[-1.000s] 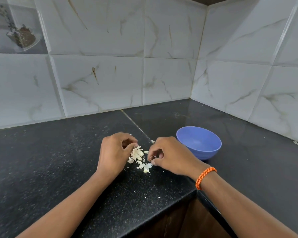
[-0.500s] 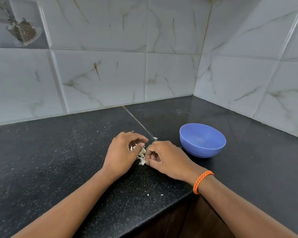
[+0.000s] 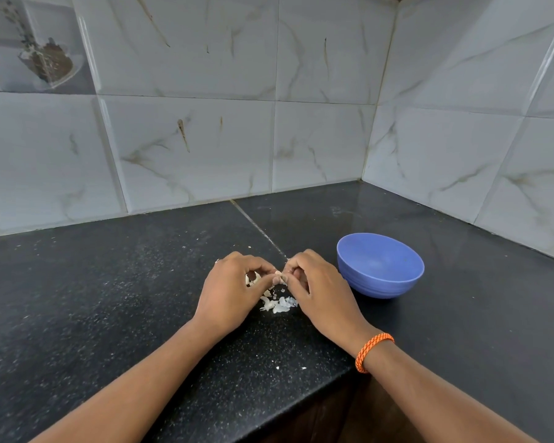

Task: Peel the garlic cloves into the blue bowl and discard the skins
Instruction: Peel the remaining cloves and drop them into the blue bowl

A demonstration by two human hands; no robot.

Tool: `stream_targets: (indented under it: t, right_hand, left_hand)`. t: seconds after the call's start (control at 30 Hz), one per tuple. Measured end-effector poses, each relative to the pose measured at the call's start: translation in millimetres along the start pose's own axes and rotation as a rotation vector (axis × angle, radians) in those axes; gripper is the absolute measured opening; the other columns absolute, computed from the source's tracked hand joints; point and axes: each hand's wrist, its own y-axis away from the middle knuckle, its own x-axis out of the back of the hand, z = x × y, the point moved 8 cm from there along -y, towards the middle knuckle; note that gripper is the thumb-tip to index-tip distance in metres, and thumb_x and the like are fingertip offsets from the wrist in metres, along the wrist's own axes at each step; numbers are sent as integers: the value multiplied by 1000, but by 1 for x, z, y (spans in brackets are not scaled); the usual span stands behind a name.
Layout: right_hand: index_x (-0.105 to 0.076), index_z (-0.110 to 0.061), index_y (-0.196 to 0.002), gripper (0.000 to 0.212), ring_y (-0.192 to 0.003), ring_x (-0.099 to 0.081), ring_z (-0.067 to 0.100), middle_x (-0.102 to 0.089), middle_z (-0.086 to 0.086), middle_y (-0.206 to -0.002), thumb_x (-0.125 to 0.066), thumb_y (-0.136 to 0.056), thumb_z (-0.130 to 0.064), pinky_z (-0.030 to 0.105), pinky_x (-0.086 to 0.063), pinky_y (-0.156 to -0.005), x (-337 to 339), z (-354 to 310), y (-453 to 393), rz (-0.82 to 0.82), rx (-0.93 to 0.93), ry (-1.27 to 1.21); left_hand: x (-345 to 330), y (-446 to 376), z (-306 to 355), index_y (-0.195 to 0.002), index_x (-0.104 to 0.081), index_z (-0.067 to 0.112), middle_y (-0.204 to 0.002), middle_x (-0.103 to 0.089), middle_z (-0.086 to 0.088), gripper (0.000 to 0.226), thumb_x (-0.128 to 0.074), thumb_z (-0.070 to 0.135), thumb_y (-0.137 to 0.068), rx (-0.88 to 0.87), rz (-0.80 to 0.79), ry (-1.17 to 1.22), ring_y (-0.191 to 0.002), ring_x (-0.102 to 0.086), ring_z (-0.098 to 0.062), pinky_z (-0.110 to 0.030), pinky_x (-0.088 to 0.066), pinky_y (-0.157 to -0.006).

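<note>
**Both hands pinched on one garlic clove above the skins**

Left hand point(image 3: 234, 292) and right hand point(image 3: 317, 289) met fingertip to fingertip at centre frame, fingers curled, both pinching a small pale garlic clove point(image 3: 279, 277) between them. More pale pieces tucked under the left hand's curled fingers; cloves or skins, cannot tell. At 6 o'clock from the clove, a loose heap of white papery garlic skins point(image 3: 279, 303) lying on the black speckled stone surface point(image 3: 109, 298), between the two hands. At 3 o'clock, just beside the right hand, a round blue plastic bowl point(image 3: 381, 266), upright, nothing visible inside. Orange braided band point(image 3: 373, 351) round the right wrist. Grey marbled wall tiles point(image 3: 205, 139) behind.
</note>
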Motion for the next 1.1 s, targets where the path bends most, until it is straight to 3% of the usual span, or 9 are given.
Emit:
stream_targets:
  t: [0.17, 0.3, 0.43, 0.63, 0.83, 1.1]
  right_hand:
    - [-72, -29, -109, 14, -96, -70, 7, -70, -16, -102, -71, -101, -17, 23, -58, -77, 2, 2, 2, 77, -26, -301]
    - [-80, -21, -106, 16, -91, -77, 17, -79, -7, -95, -73, -99, -8, 33, -65, -73, -1, 6, 2, 69, -113, -559]
    - [-79, -9, -104, 12, -87, -78, 25, -80, 6, -91, -70, -100, -3, 40, -66, -82, -2, 9, 1, 47, -166, -779]
    - [-77, -10, -108, 10, -83, -77, 27, -80, 7, -92, -70, -102, -7, 41, -67, -77, -5, 8, 1, 21, -154, -759]
    - [-80, -9, -110, 15, -88, -79, 23, -81, 5, -94, -71, -100, -3, 31, -65, -80, -5, 7, 2, 8, -139, -748]
    - [-76, -16, -111, 15, -78, -78, 23, -79, 4, -88, -79, -97, -12, 41, -67, -76, -3, 11, 1, 83, -161, -702]
  left_hand:
    - [1, 0, 4, -95, -82, 39, -83, -73, 28, 5, -78, 41, -97, -17, 19, -29, -85, -63, -3, -39, -54, -80]
    - [2, 2, 10, -94, -79, 38, -82, -71, 25, 7, -75, 42, -99, -41, 19, -61, -84, -62, -2, -31, -49, -71]
    - [3, 3, 15, -92, -77, 37, -84, -71, 22, 8, -74, 41, -98, -59, 32, -58, -81, -63, -4, -29, -48, -68]
    - [4, 4, 14, -89, -78, 36, -83, -71, 21, 7, -78, 35, -96, -37, 47, -14, -74, -65, -5, -28, -48, -64]
    - [4, 4, 9, -84, -77, 35, -82, -73, 20, 12, -78, 31, -96, 18, 45, 47, -73, -66, -6, -26, -44, -66]
    - [2, 4, 16, -87, -73, 37, -84, -72, 22, 17, -71, 48, -99, 30, 17, -37, -76, -67, -7, -33, -54, -66]
